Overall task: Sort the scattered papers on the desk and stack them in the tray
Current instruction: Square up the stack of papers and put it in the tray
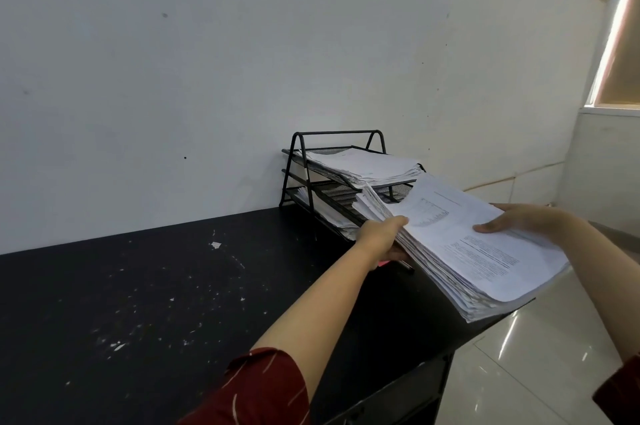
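Both hands clamp the thick paper stack (pixel 467 244): left hand (pixel 382 239), right hand (pixel 516 220). Stack's front edge probably catches the tray (pixel 341 196) middle shelf; sheets fan, spill off the desk (pixel 138 303).

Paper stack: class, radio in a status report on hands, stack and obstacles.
Left hand and right hand both grip the thick paper stack. Its far edge is at the middle tier of the black tray. Top tier already holds papers. Nothing blocks.
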`<state>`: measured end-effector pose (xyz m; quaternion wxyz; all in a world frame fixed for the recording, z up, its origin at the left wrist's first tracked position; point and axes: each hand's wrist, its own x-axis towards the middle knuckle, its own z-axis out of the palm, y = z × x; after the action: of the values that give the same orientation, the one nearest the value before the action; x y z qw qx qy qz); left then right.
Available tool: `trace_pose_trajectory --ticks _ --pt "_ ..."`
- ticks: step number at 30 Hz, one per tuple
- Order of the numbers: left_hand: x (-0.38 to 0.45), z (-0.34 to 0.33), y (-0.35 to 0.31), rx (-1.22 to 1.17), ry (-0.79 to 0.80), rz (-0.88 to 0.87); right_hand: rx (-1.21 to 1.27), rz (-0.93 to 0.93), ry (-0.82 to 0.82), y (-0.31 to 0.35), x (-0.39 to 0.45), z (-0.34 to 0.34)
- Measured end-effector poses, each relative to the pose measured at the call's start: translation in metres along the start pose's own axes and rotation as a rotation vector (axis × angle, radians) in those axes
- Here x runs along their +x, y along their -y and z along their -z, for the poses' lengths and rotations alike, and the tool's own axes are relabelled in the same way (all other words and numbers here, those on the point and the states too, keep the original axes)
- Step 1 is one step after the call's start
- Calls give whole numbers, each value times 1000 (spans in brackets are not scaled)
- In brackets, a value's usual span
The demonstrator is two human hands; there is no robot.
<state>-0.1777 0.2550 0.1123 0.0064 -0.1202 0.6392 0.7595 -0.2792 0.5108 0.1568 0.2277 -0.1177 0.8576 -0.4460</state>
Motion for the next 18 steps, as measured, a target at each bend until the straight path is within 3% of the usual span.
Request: trace_pose_trajectory --ticks 15,18 --pt "26 23 -24 72 44 233 28 -50 77 -6 32 7" --pt "20 28 -20 138 136 327 31 -97 60 -8 36 5"
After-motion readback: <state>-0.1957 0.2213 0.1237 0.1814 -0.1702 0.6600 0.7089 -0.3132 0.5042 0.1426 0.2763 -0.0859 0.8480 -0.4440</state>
